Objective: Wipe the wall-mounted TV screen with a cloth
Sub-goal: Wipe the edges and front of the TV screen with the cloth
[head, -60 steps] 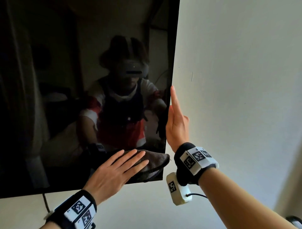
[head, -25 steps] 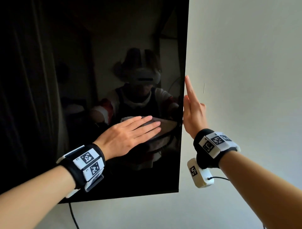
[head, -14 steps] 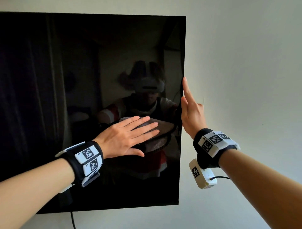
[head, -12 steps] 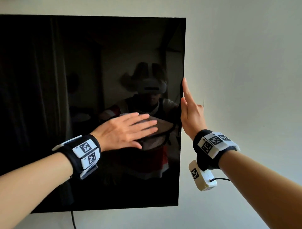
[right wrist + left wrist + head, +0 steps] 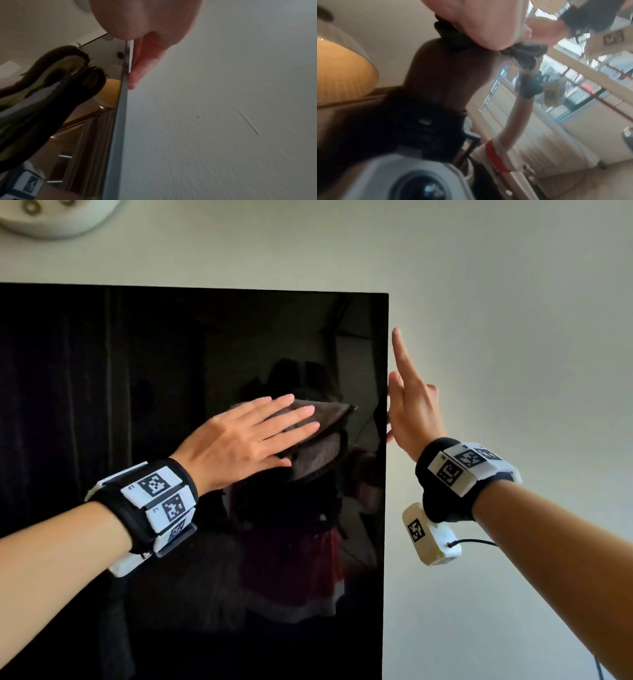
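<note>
While your left hand (image 5: 246, 436) lies flat, fingers straight, on cloth (image 5: 322, 440), cloth sits pressed against TV screen (image 5: 137, 371), right of centre, near right edge. Cloth dark, folded; left wrist view shows it bunched under palm. Your right hand (image 5: 409, 409) upright at TV's right edge, index finger straight up, thumb side touching bezel, gripping nothing. Wall (image 5: 513, 337) pale behind. Wrist bands (image 5: 462, 470) carry markers.
</note>
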Demonstrator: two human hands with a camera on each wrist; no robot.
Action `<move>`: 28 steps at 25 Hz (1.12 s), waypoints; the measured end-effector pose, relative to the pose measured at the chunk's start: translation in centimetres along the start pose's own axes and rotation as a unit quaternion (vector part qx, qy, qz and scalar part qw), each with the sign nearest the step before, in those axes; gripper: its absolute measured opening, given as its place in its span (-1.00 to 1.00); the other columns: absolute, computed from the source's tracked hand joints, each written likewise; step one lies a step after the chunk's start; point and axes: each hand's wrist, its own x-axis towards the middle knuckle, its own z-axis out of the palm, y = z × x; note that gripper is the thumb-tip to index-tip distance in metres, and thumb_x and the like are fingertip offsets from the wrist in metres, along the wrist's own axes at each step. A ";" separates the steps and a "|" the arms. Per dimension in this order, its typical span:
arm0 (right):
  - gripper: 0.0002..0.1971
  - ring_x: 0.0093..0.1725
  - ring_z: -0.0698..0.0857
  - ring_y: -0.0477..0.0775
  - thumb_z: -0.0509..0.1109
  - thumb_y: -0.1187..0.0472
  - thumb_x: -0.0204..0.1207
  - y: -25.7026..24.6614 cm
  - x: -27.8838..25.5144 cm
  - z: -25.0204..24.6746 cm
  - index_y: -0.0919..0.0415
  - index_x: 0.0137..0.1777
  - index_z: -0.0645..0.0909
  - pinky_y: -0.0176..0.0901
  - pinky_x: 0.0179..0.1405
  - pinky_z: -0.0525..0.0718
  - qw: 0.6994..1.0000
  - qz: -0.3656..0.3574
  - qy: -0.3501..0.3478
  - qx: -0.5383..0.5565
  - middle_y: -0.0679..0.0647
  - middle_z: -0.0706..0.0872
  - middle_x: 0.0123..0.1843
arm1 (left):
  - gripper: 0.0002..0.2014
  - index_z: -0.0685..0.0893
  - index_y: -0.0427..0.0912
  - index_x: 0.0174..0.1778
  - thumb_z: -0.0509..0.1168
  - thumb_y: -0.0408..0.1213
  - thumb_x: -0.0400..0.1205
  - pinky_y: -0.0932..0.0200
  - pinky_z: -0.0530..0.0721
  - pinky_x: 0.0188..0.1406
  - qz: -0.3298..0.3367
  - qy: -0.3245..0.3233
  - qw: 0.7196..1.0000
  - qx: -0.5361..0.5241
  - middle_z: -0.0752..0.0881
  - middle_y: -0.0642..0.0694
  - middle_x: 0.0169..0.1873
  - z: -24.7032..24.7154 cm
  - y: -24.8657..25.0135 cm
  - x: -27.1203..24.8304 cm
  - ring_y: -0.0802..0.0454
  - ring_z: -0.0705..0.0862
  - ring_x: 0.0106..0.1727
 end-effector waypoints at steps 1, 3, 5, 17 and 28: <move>-0.43 -0.50 0.61 0.38 0.00 0.20 0.76 0.0 0.7 0.0 -0.32 0.68 0.04 0.29 -0.25 0.77 1.000 0.002 0.002 -0.004 0.31 0.51 -0.50 | -0.47 0.30 -0.09 0.72 0.02 0.01 0.83 -0.03 0.44 0.62 -0.012 0.005 1.000 -0.005 0.37 -0.10 0.68 0.1 -0.5 0.6 -0.12 0.40 0.66; -0.44 -0.49 0.62 0.34 0.00 0.20 0.76 -0.1 1.3 0.1 -0.33 0.66 0.08 0.27 -0.24 0.78 1.000 0.008 0.008 -0.001 0.37 0.59 -0.44 | -0.46 0.29 -0.07 0.73 0.02 0.02 0.83 -0.04 0.45 0.61 0.029 -0.005 1.000 -0.002 0.36 -0.09 0.69 -0.1 -1.3 1.3 -0.11 0.40 0.66; -0.46 -0.51 0.59 0.14 0.02 0.21 0.76 -0.2 1.3 0.4 -0.30 0.66 0.14 0.21 -0.19 0.74 1.000 0.003 0.022 0.005 0.16 0.55 -0.52 | -0.47 0.31 -0.05 0.72 0.03 0.00 0.82 -0.03 0.44 0.61 0.039 -0.004 0.999 -0.003 0.38 -0.07 0.68 -0.3 -2.3 2.1 -0.10 0.41 0.66; -0.50 -0.55 0.59 -0.20 0.03 0.20 0.79 -0.2 1.2 0.3 -0.21 0.67 0.17 -0.20 -0.27 0.62 0.999 0.000 0.022 0.043 -0.34 0.58 -0.58 | -0.50 0.41 -0.01 0.67 0.05 0.00 0.80 -0.11 0.49 0.58 -0.068 0.037 0.995 -0.069 0.45 -0.06 0.64 0.1 -5.3 8.2 -0.12 0.44 0.64; -0.48 -0.54 0.72 0.19 0.00 0.26 0.76 -1.8 5.6 -1.4 -0.31 0.59 0.31 -0.14 -0.71 0.66 0.995 0.028 0.016 0.091 0.32 0.64 -0.26 | -0.48 0.39 0.03 0.68 -0.02 0.05 0.79 -0.07 0.43 0.62 0.037 0.010 0.998 -0.050 0.43 -0.04 0.65 -0.2 -8.9 10.1 -0.11 0.43 0.65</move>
